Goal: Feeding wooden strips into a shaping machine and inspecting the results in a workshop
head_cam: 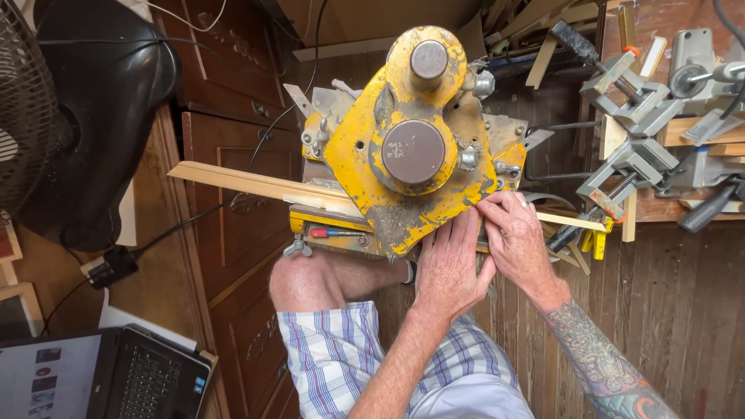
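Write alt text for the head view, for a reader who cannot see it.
Seen from above, a person's left hand and right hand rest side by side at the front edge of a worn yellow machine, where a long wooden strip passes under it. Grey metal clamps lie to the right, an open laptop lower left.

The heavy metal machine housing [407, 155] is chipped yellow with brown round caps. The long thin wooden strip [248, 182] is pale tan. The checked cotton shorts [341, 349] show blue and purple lines on white. The right forearm [601, 361] bears a dark tattoo with red. The open laptop [147, 380] is black.
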